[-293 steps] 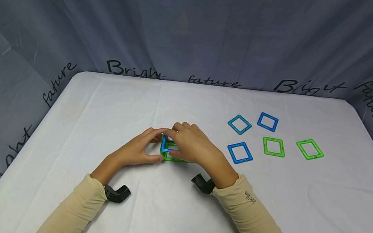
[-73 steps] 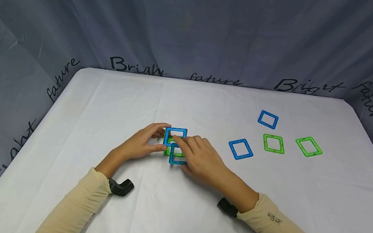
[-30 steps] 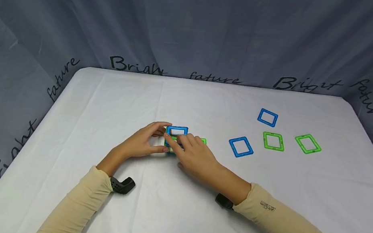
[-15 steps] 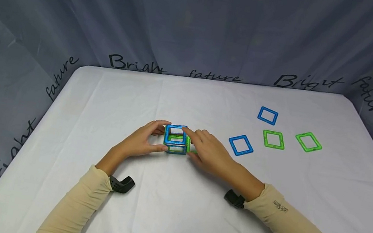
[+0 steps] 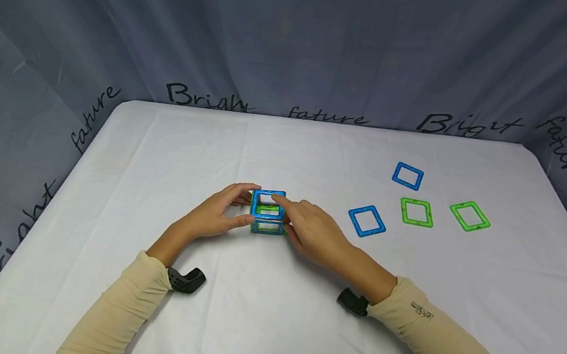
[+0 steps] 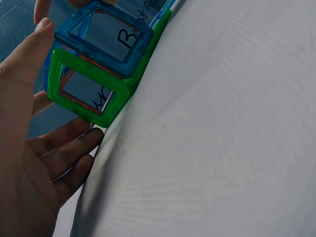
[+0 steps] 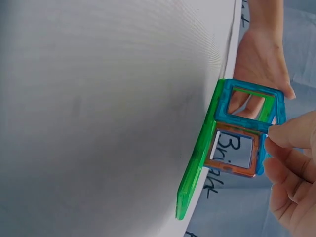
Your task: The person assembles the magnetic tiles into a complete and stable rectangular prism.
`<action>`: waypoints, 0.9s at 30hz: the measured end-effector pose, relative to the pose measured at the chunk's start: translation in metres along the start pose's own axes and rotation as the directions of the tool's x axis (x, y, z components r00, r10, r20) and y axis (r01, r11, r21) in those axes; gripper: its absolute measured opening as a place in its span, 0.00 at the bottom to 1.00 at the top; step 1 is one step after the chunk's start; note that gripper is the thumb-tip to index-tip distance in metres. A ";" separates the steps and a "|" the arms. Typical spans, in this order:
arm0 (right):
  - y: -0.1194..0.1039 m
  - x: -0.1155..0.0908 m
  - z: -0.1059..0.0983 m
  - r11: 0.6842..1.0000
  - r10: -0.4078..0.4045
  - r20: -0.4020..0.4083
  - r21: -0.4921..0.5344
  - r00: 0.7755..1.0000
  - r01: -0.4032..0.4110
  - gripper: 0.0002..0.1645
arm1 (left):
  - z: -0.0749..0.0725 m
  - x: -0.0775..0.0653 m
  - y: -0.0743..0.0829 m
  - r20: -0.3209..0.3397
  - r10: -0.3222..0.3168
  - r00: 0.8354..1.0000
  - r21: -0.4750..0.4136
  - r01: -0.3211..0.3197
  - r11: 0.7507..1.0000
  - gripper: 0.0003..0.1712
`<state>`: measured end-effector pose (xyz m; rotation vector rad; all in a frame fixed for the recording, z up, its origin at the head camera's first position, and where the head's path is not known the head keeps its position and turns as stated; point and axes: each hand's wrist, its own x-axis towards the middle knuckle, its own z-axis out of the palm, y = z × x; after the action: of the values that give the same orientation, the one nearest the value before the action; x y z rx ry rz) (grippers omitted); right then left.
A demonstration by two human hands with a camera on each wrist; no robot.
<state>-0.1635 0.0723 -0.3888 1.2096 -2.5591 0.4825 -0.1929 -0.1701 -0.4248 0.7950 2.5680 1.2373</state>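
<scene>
A small open-framed cube of magnetic tiles stands on the table between both hands in the head view. Its top is a blue magnetic tile [image 5: 266, 216], and its front is a teal magnetic tile [image 7: 249, 125]. A green magnetic tile [image 6: 89, 114] forms the left side; an orange one [image 7: 232, 170] shows in the right wrist view. My left hand [image 5: 209, 215] holds the cube at its left, thumb at the front and fingers behind. My right hand [image 5: 320, 232] pinches the upper right corner, index finger on the top tile. A flat green tile [image 7: 190, 185] extends beneath, rightward.
Two loose blue tiles [image 5: 367, 221] [image 5: 408, 176] and two loose green tiles [image 5: 416, 212] [image 5: 469, 216] lie flat on the white table [image 5: 172, 320], right of the cube. A grey curtain [image 5: 305, 38] with handwriting surrounds the far side and both flanks.
The teal tile, earlier loose on the table, was carried over by the right hand and now closes the cube's front. The right hand has since shifted to the cube's upper right corner; the left stays.
</scene>
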 end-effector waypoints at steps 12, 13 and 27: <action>-0.003 0.002 -0.001 0.998 0.053 0.024 -0.014 0.998 -0.053 0.37 | -0.001 0.000 0.003 0.006 -0.021 1.000 -0.011 0.021 1.000 0.36; -0.003 0.002 -0.001 0.998 0.056 0.027 -0.016 0.998 -0.056 0.37 | -0.001 0.001 0.003 0.006 -0.021 1.000 -0.014 0.021 1.000 0.36; -0.002 0.002 -0.001 0.999 0.037 0.023 -0.018 0.999 -0.037 0.37 | -0.002 -0.002 0.005 0.008 0.007 1.000 0.017 -0.007 1.000 0.39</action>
<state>-0.1629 0.0697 -0.3870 1.1706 -2.6035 0.4562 -0.1907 -0.1701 -0.4197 0.8107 2.5746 1.2139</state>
